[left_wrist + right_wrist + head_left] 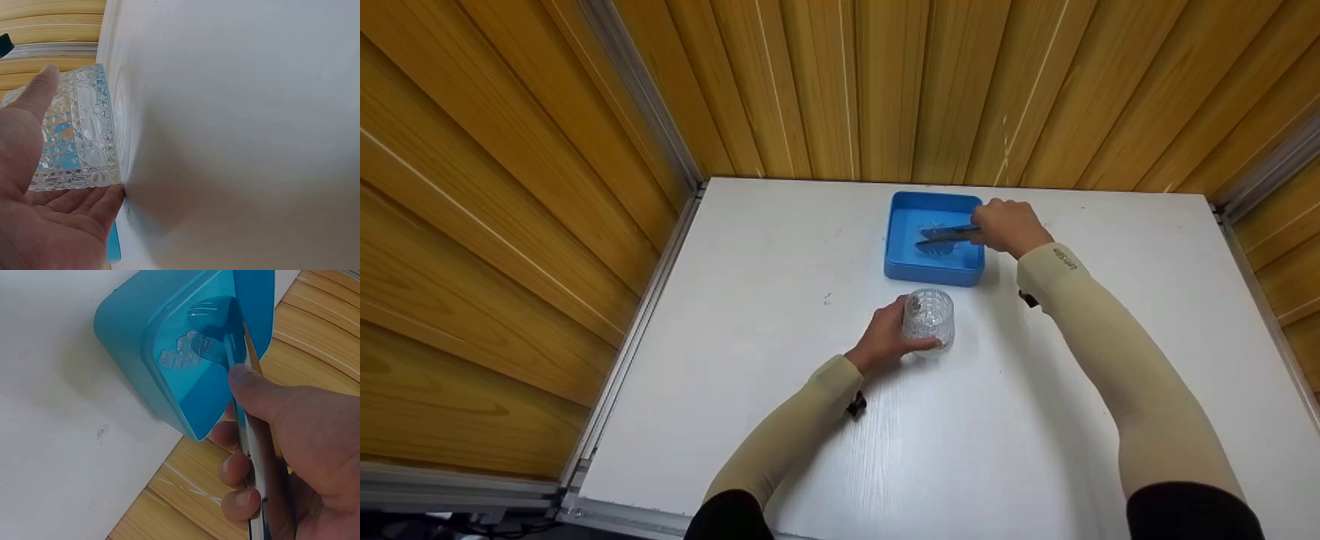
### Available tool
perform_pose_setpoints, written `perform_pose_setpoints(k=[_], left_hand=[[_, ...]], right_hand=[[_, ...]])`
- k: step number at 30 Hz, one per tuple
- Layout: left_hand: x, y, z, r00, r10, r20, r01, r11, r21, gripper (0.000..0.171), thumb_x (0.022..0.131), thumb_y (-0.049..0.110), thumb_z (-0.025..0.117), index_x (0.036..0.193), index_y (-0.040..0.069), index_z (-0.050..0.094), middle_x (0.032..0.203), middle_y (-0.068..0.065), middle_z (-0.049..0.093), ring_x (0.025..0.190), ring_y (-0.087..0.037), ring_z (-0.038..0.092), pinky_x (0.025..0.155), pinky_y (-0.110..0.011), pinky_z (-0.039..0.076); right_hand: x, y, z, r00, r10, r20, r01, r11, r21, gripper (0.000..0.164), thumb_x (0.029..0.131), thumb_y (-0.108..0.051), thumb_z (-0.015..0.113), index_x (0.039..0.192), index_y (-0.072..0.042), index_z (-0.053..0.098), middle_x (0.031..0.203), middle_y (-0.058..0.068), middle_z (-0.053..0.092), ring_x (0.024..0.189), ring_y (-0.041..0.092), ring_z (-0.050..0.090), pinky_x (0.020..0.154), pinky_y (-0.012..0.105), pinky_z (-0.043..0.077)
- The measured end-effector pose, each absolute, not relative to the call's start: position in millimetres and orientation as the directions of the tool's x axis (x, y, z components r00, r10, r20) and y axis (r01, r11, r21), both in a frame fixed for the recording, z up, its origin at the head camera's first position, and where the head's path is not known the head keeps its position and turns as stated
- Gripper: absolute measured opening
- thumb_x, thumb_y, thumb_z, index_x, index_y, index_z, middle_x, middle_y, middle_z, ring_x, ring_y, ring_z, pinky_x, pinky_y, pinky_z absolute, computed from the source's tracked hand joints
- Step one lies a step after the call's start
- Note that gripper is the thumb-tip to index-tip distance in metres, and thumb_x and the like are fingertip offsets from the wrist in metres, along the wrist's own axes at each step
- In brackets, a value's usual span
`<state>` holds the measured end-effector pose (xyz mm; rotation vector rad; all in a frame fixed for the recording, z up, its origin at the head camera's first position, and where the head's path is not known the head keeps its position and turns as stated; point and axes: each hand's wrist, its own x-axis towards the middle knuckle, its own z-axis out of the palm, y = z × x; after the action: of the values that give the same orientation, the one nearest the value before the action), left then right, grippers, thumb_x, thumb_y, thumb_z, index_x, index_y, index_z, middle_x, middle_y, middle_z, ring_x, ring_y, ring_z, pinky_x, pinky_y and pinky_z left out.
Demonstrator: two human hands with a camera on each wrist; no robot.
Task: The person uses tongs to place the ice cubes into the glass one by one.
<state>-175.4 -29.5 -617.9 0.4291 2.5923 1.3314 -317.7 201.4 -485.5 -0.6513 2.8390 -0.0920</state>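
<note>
In the head view, my left hand (883,339) holds a clear cut-glass tumbler (928,319) that stands on the white table, thumb on the near side. The left wrist view shows the tumbler (93,129) with the fingers running beneath it in that picture. My right hand (1011,227) grips metal serving tongs (949,237) by the handles. Their ends reach into a square blue box (931,274). Up close in the right wrist view, the tongs (219,318) have one slotted, fork-like head and one rounded head, spread apart. Several clear ice-like cubes (179,354) lie beside these heads.
The white table (750,300) backs onto a wood-patterned wall (885,90), with another such wall (495,225) at the left. Metal rails (634,300) run along the table's sides. The blue box sits near the back edge, just beyond the tumbler.
</note>
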Motion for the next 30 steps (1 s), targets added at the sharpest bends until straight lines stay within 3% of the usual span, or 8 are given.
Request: perform_pose_setpoints(k=[30], left_hand=[[-174.0, -29.1, -619.1, -0.944, 0.325, -0.060, 0.136, 0.547, 0.826, 0.094, 0.077, 0.049, 0.090, 0.151, 0.011, 0.046, 0.140, -0.002, 0.061, 0.121, -0.013, 0.058, 0.107, -0.031, 0.046]], right_hand=[[-318.2, 196.7, -492.0, -0.887, -0.385, -0.253, -0.358, 0.922, -0.149, 0.034, 0.096, -0.016, 0.075, 0.123, 0.003, 0.071, 0.111, 0.024, 0.070, 0.098, 0.040, 0.066, 0.091, 0.057, 0.055]])
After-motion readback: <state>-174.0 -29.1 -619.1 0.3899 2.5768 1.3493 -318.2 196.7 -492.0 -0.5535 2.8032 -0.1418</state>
